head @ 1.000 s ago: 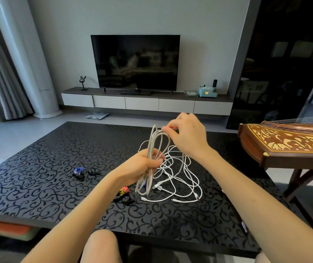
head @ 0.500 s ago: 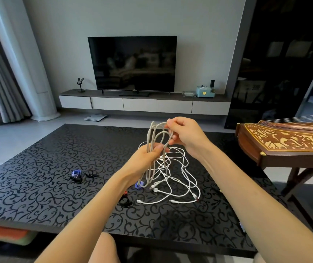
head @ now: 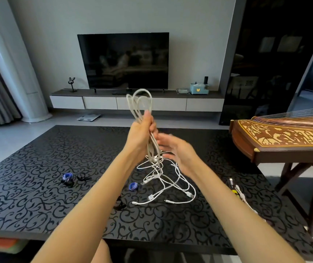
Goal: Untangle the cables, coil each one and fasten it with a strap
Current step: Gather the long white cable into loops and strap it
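Left grip [head: 142, 130] clasps the coil [head: 149, 147], lifted higher; right grip [head: 176, 149] has released, fingers spread.

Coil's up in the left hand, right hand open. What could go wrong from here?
1. The coiled cable in the left hand hangs down into the white tangle; lifting higher may drag or tighten it.
2. The right hand is open; loops could slip before the blue strap goes on.
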`<state>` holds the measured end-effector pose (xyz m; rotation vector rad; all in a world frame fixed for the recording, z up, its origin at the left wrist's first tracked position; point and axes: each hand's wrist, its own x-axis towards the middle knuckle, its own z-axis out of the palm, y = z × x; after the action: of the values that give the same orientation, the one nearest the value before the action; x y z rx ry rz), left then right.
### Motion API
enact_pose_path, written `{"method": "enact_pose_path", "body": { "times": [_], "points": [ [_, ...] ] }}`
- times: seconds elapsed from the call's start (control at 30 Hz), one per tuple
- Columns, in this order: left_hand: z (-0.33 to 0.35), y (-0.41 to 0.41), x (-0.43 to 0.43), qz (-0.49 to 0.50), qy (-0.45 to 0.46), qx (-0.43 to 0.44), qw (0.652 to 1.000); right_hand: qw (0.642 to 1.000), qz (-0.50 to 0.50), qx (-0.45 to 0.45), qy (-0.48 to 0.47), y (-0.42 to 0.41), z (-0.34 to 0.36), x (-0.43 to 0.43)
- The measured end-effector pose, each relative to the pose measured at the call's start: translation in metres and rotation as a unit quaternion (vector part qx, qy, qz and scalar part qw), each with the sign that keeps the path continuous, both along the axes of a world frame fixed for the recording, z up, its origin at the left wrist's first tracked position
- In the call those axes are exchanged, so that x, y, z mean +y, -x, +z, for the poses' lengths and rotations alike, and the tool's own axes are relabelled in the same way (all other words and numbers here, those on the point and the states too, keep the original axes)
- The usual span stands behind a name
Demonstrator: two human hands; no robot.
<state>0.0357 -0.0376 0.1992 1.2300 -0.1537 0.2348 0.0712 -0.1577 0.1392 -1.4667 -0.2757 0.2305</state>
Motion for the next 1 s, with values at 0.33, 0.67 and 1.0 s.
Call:
{"method": "enact_pose_path", "body": {
  "times": [0.33, 0.67, 1.0],
  "points": [
    [0.052, -0.024, 0.015, 0.017, 0.155, -0.048, 0.987, 0.839, -0.063, -0.174, 0.512, -0.023, -0.074, 0.030],
    [0.013, -0.044, 0.081, 0.128, 0.234, 0.007, 0.964, 0.886, -0.241, -0.268, 0.292, -0.104, 0.073, 0.002],
    [-0.012, -0.049, 0.093, 0.202, 0.196, 0.033, 0.959, 0.741, -0.228, -0.469, 0.422, -0.063, 0.118, -0.019]
  ]
}}
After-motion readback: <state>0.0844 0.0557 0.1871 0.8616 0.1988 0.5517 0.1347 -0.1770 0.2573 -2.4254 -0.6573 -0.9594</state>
